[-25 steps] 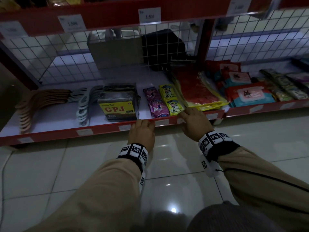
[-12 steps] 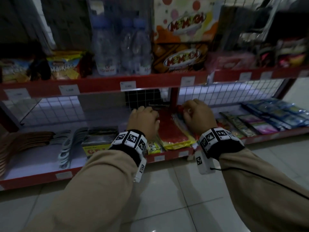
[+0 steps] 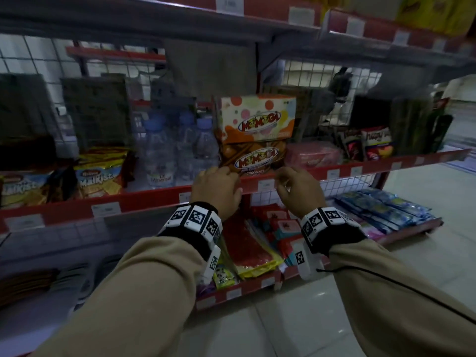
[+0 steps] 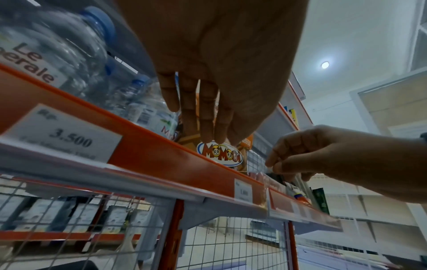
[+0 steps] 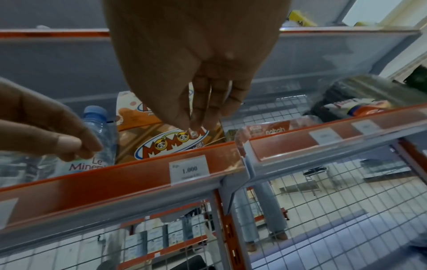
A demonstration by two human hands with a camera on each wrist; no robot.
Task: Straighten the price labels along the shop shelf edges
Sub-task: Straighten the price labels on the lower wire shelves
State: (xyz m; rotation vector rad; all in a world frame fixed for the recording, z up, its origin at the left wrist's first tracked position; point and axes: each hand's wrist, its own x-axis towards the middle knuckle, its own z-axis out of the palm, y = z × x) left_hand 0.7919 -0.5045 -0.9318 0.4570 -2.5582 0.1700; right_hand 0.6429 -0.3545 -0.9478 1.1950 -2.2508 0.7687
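Observation:
Both hands are raised in front of the red middle shelf edge (image 3: 159, 199). A white price label reading 1.000 (image 5: 189, 169) sits in the clear rail strip between them, below the Momogi box (image 3: 257, 140). My left hand (image 3: 217, 185) hovers just above the rail with fingers hanging nearly straight and holding nothing (image 4: 208, 135). Left of it sits a 3.500 label (image 4: 62, 131). My right hand (image 3: 292, 182) hovers above the rail near the joint of two shelf sections, fingers bunched loosely beside the thumb (image 5: 194, 122), empty. Neither hand touches a label.
Water bottles (image 3: 164, 155) and Malkist packs (image 3: 98, 179) stand left of the box, snack packets (image 3: 373, 145) to the right. A lower shelf (image 3: 231, 292) holds red and blue packets. Another labelled shelf edge (image 3: 355, 25) runs overhead. White tiled floor lies below.
Both hands have risen from the bottom shelf's edge to the middle shelf's edge. The view has tilted upward with them, bringing the bottles and the Momogi box to the centre.

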